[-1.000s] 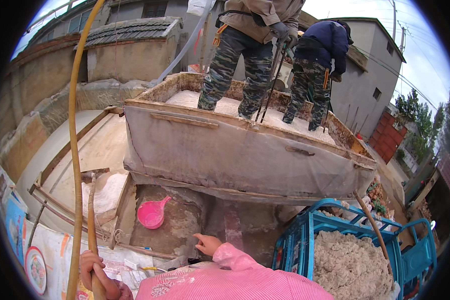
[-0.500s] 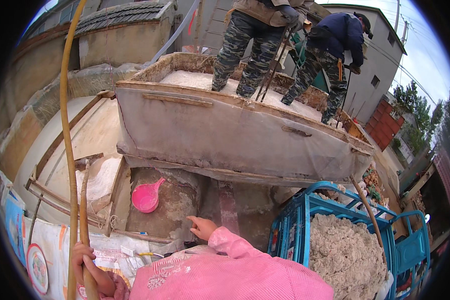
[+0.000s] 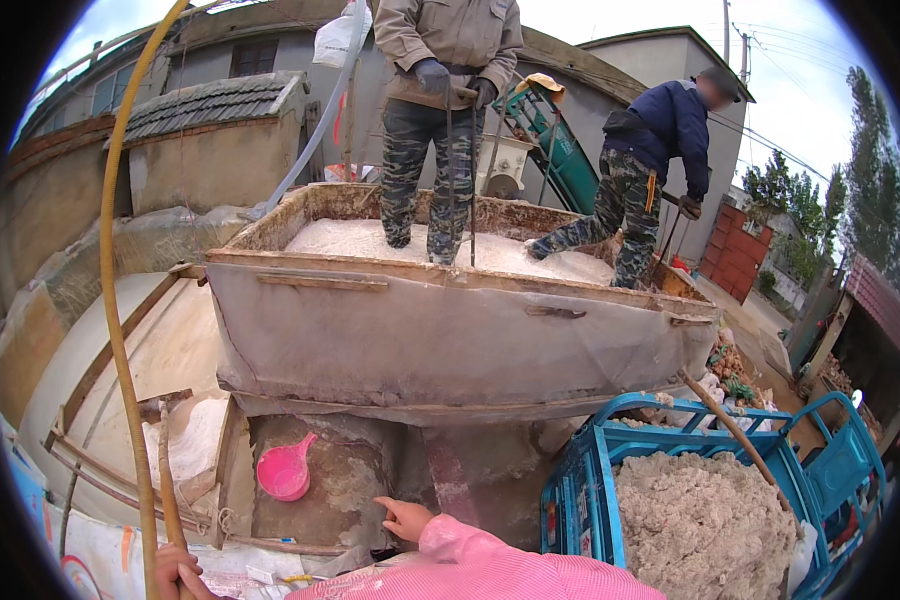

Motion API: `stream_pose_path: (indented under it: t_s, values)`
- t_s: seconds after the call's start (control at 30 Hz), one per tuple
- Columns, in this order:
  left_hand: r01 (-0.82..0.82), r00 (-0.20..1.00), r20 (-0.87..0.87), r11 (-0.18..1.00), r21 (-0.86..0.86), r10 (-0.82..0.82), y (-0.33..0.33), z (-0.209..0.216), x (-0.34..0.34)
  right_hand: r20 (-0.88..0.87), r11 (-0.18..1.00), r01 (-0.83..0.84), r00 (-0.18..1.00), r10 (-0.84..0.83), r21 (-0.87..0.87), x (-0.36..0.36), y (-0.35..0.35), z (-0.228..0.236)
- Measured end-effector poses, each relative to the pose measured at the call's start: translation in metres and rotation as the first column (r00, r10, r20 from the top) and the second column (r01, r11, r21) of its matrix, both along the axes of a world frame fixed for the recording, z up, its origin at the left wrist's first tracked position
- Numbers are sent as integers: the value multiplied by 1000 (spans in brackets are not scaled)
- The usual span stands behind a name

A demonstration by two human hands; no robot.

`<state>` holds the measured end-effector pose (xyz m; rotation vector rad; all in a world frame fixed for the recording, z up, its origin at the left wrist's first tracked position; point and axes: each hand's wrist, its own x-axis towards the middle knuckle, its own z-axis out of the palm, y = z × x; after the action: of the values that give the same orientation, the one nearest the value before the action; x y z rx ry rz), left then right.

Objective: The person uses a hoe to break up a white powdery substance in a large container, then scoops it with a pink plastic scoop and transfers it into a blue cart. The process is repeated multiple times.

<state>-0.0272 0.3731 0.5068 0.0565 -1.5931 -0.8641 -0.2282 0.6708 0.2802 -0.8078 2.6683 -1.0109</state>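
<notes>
- One big trough (image 3: 450, 350), lined with plastic sheeting and holding pale pulp (image 3: 340, 237), spans the middle.
- Two workers stand in it: a co-worker in a tan jacket (image 3: 448, 40), two gloved hands on a tool with long rods (image 3: 450, 180), and a co-worker in a dark blue jacket (image 3: 655, 125), bent forward.
- One blue cart (image 3: 615, 500) at the right, bearing one grey, lumpy heap (image 3: 705, 520).
- One long yellow-brown pole (image 3: 120, 330), rising at the left, just beside the left hand.
- One shorter wooden stick (image 3: 168, 480), running up and away from the left hand (image 3: 177, 572), whose fingers are closed around it.
- One pink dipper (image 3: 284, 472), on the wet ground before the trough.
- One right hand (image 3: 404, 518), near the dipper, half-open, index finger extended, with nothing visible in its grasp.
</notes>
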Motion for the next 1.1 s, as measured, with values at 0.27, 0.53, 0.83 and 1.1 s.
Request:
stream_pose_path:
  t_s: [0.27, 0.53, 0.83, 1.1]
  values:
    - [172, 933, -210, 874, -454, -293, -29, 1, -19, -14, 999, -46, 999, 46, 0, 3, -6, -3]
    - [81, 995, -53, 995, -50, -84, -16, -25, -7, -18, 995, -99, 995, 99, 9, 4, -12, -4]
    - [101, 995, 31, 994, -49, -100, -7, -2, 6, -23, 995, -83, 996, 82, -47, 1, -12, -11]
    - [121, 993, 12, 992, -29, -121, -9, 1, -4, 308, 960, 80, 952, 6, -269, 0, -13, -8]
